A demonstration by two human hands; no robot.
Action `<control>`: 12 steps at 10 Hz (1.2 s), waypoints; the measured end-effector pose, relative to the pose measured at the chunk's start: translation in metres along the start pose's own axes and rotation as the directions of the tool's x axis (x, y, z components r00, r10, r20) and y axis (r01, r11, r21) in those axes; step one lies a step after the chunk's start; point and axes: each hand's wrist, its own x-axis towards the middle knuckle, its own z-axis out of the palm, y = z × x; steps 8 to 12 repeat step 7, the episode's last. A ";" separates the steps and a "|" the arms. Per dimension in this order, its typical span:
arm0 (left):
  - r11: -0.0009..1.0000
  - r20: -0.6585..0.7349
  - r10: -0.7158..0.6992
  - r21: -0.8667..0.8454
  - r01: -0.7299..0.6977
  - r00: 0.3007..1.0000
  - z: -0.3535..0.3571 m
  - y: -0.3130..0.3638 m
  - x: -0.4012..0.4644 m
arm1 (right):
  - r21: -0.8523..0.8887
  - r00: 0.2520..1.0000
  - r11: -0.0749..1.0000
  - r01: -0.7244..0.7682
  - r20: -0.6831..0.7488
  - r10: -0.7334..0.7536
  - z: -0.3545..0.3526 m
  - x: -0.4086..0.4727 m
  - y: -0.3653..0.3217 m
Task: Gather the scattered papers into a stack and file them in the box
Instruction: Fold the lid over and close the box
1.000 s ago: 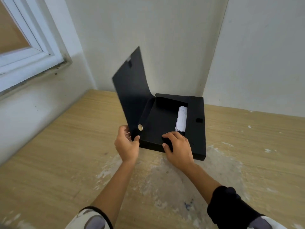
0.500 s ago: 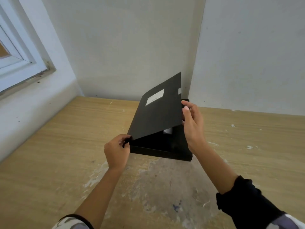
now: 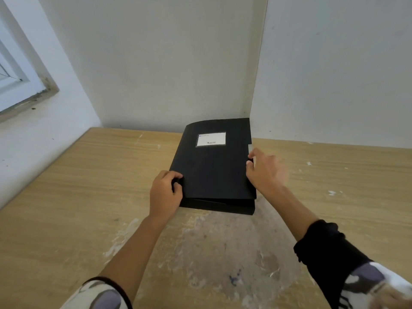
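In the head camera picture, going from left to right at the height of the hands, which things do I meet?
Bare table → left hand → black box → right hand → bare table again.

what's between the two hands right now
The black file box with its lid down, label facing up. The left hand grips its left edge, the right hand its right edge. The head view shows this.
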 end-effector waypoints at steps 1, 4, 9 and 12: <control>0.999 0.073 0.024 0.041 -0.027 0.997 0.010 0.005 -0.001 | -0.203 0.997 0.976 0.075 -0.003 -0.078 0.013 0.004 -0.001; 0.993 0.116 0.008 0.118 -0.022 0.993 0.017 0.003 -0.002 | 0.006 0.945 0.977 0.215 0.251 -0.209 0.065 0.000 -0.002; 0.969 0.159 0.055 0.231 -0.092 0.986 0.006 0.028 0.013 | 0.073 0.936 0.973 0.218 0.265 -0.230 0.033 0.009 0.001; 0.969 0.159 0.055 0.231 -0.092 0.986 0.006 0.028 0.013 | 0.073 0.936 0.973 0.218 0.265 -0.230 0.033 0.009 0.001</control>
